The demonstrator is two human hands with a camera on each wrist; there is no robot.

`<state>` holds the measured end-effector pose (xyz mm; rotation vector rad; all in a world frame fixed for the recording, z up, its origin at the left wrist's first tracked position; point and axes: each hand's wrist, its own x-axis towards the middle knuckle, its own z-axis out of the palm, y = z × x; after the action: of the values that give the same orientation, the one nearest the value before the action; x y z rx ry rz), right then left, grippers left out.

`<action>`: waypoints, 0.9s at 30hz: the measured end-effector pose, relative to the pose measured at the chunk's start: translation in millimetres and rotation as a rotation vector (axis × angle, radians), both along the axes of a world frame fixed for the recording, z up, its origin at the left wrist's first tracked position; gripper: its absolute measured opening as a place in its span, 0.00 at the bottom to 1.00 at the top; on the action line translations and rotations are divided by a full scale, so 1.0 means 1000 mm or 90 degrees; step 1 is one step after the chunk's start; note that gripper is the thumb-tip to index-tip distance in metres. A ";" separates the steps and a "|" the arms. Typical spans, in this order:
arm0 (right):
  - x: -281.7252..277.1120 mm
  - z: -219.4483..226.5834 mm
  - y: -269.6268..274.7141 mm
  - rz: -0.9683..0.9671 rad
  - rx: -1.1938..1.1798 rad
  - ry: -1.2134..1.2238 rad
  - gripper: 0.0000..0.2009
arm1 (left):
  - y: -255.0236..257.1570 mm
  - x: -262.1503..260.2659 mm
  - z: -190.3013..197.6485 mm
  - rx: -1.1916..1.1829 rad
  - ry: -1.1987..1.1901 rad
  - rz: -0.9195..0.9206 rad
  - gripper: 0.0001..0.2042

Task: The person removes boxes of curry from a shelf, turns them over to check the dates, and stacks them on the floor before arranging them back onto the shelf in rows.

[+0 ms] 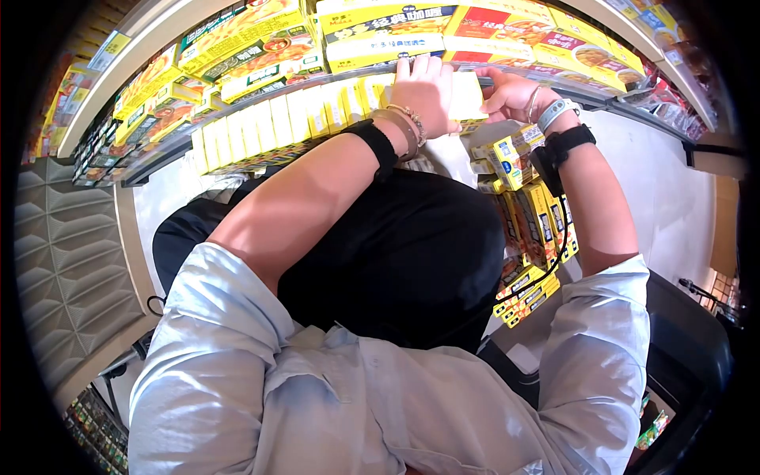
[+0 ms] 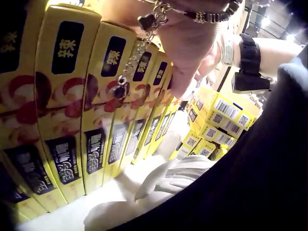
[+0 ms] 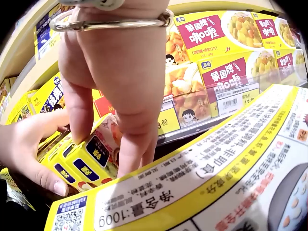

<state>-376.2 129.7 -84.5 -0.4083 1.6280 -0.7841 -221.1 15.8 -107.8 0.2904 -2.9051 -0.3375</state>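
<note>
A long row of upright yellow curry boxes (image 1: 277, 119) stands along the shelf front, its spicy-label ends seen in the left wrist view. My left hand (image 1: 425, 89) reaches over the row near its right end, with thumb in front and fingers over the far side. At that end my right hand (image 1: 511, 96) pinches an end curry box (image 3: 103, 149) between thumb and fingers. Seen from the right wrist, the left hand (image 3: 33, 147) grips the neighbouring boxes with its thumb close by the right hand's fingers. Part of the right hand's grip is hidden behind a box in the foreground.
Shelves of yellow curry cartons (image 1: 388, 28) rise just beyond the row, with price tags (image 3: 238, 100) along the edge. More boxes are stacked (image 1: 538, 222) on the right, below my right forearm. A printed box (image 3: 192, 192) fills the right wrist view's foreground. My knees (image 1: 388, 253) are close below.
</note>
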 end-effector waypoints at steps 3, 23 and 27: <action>-0.002 -0.002 -0.002 0.010 0.024 -0.063 0.31 | 0.001 -0.002 -0.003 -0.027 0.015 -0.004 0.37; 0.019 0.004 0.001 0.036 -0.019 0.177 0.29 | 0.001 -0.004 -0.010 0.083 0.104 -0.102 0.34; 0.017 0.030 0.015 0.174 -0.001 0.456 0.27 | 0.003 -0.002 -0.015 -0.015 0.115 -0.112 0.34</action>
<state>-359.1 144.9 -54.5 -0.9707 2.1626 -0.4451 -223.5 18.6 -122.7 -0.0001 -2.7597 -0.3368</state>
